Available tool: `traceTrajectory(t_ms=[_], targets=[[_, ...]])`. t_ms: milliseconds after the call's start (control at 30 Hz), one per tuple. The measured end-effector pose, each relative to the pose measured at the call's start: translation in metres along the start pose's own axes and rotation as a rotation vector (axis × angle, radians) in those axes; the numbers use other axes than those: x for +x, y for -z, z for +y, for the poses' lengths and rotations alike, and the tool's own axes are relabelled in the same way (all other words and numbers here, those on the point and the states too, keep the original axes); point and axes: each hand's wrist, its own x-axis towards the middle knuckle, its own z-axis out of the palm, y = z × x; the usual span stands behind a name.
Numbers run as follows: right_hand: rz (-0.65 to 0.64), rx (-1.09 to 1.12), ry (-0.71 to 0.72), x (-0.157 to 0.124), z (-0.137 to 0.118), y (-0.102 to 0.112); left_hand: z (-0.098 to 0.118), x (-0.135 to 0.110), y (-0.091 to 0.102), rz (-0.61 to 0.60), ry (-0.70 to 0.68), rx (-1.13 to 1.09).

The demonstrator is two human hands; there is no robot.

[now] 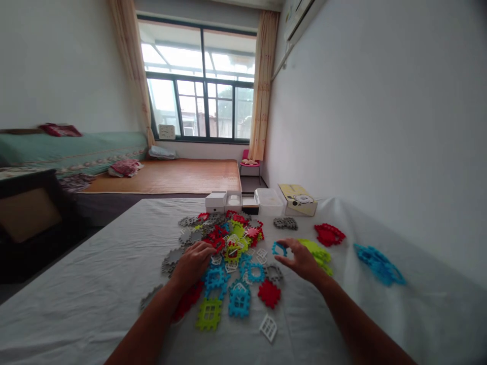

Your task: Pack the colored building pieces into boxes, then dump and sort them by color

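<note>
A heap of flat plastic interlocking tiles [228,248] in red, blue, green, grey and white lies on a white-covered table [95,284]. My left hand [192,263] rests palm down on the heap's left side, fingers curled over the tiles near a red piece [217,243]. My right hand [300,258] hovers at the heap's right edge with fingers spread, fingertips by a small blue ring-shaped tile [279,248]. Sorted little piles lie to the right: green [317,252], red [329,234], blue [378,263] and grey [285,222].
Small white boxes [224,201], a clear lidded tub [269,202] and a yellow carton [299,199] stand along the table's far edge. A white wall runs close on the right. Beyond are a low bed platform [171,175], a window and a small pink chair [249,163].
</note>
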Motion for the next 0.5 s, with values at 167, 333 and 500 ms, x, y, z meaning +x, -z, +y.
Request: traceTrajectory(t_ms=[167, 333, 500], targets=[[0.276, -0.299, -0.269, -0.043, 0.095, 0.083, -0.006, 0.003, -0.002, 0.006, -0.029, 0.013], [0.480, -0.664, -0.593, -0.116, 0.183, 0.147, -0.006, 0.003, -0.003, 0.006, -0.048, 0.012], [0.505, -0.731, -0.570, -0.119, 0.182, 0.150, -0.001, 0.003, -0.002, 0.013, -0.034, -0.003]])
